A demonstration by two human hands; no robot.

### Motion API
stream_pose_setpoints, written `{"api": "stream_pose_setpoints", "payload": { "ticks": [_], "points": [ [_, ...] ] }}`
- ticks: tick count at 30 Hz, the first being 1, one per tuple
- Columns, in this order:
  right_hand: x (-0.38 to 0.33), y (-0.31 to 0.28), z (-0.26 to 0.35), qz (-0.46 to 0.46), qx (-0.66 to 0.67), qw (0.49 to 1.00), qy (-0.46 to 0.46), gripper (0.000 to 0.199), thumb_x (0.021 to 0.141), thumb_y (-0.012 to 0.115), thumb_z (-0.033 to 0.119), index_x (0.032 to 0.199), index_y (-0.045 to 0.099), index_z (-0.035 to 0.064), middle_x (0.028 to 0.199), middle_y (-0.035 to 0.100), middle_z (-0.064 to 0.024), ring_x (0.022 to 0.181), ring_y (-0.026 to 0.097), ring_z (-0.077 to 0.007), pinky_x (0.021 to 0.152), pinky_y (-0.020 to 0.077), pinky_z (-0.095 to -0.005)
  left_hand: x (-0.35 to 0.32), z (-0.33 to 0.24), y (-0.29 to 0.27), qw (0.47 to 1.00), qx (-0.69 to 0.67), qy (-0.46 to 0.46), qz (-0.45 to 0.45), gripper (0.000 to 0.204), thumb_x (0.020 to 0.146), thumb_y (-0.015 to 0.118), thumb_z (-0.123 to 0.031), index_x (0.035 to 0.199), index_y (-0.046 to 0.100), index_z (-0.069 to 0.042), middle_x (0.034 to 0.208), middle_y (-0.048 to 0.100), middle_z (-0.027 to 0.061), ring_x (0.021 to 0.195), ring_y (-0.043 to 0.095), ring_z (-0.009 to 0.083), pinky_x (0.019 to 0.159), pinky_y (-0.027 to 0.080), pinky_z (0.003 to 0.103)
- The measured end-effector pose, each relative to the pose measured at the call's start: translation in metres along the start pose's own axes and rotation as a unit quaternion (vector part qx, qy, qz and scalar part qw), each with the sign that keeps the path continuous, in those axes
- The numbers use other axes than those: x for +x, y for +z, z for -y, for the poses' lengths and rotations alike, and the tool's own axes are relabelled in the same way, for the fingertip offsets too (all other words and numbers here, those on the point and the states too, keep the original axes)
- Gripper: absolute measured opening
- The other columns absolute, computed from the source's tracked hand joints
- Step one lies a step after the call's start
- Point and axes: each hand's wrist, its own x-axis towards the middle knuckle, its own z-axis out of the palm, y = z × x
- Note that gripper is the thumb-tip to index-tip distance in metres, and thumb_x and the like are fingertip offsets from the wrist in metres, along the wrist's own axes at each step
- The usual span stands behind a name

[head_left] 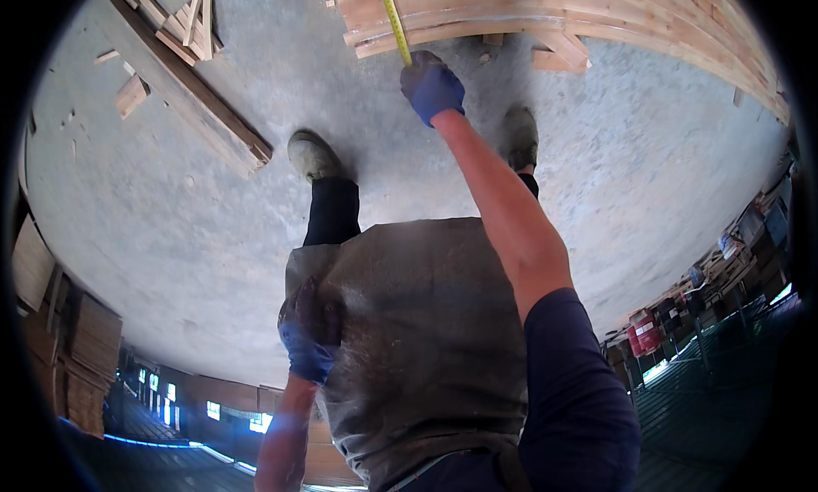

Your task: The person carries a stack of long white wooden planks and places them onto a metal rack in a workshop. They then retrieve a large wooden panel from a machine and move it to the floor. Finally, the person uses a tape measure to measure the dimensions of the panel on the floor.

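Your right hand [432,87] gripped yellow tape [394,19] at near edge of planks [545,11]. Your left hand [308,334] lay on apron [426,322]; grip unclear.

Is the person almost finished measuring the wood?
Done: the yellow tape measure is stretched across the stacked planks. In hand: the right hand holds the tape's near end at the stack's edge; the left hand rests on the apron. No marks or cuts show.

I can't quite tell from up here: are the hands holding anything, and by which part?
The right hand holds a yellow tape measure by its near end, the blade running across the planks. The left hand holds nothing, resting against the apron.
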Motion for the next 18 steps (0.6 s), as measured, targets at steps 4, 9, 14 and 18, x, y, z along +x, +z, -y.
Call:
{"api": "stream_pose_setpoints", "payload": {
  "ticks": [4, 9, 14, 18],
  "points": [
    [0.0008, -0.0001, 0.0028, -0.010, 0.008, 1.000, 0.014, 0.033, 0.083, 0.052, 0.032, 0.101, 0.062, 0.0061, 0.105, 0.066, -0.0193, 0.096, 0.063, -0.0389, 0.082, 0.0504, -0.0455, -0.0005, -0.0033, 0.0004, 1.000, 0.004, 0.006, -0.007, 0.046, 0.090, 0.057, -0.028, 0.128, 0.053, -0.003, 0.121, 0.063, 0.0185, 0.105, 0.060, 0.0386, 0.092, 0.046, 0.048],
    [0.0008, -0.0018, 0.0028, 0.004, 0.004, 0.999, 0.034, 0.035, 0.082, 0.053, 0.031, 0.109, 0.064, 0.0105, 0.107, 0.067, -0.0186, 0.097, 0.064, -0.0374, 0.083, 0.0506, -0.0436, 0.0019, -0.0057, 0.0012, 1.000, 0.005, 0.006, 0.000, 0.046, 0.091, 0.056, -0.029, 0.128, 0.053, -0.003, 0.120, 0.063, 0.0185, 0.106, 0.061, 0.0384, 0.093, 0.047, 0.048],
    [0.0030, -0.0025, 0.0027, 0.006, 0.030, 0.999, 0.042, 0.031, 0.082, 0.059, 0.029, 0.105, 0.066, 0.0110, 0.102, 0.068, -0.0167, 0.095, 0.065, -0.0358, 0.083, 0.0511, -0.0440, 0.0032, -0.0068, 0.0033, 1.000, 0.003, 0.008, 0.001, 0.046, 0.091, 0.056, -0.030, 0.128, 0.053, -0.002, 0.121, 0.063, 0.0184, 0.106, 0.061, 0.0383, 0.093, 0.047, 0.047],
    [0.0031, -0.0006, 0.0001, 0.002, 0.026, 0.999, 0.041, 0.032, 0.081, 0.062, 0.028, 0.106, 0.066, 0.0090, 0.102, 0.069, -0.0163, 0.097, 0.065, -0.0354, 0.085, 0.0512, -0.0437, 0.0031, -0.0072, 0.0049, 1.000, 0.014, 0.008, 0.005, 0.046, 0.090, 0.057, -0.030, 0.128, 0.053, -0.002, 0.121, 0.063, 0.0183, 0.106, 0.060, 0.0385, 0.093, 0.047, 0.048]
  ]
}}
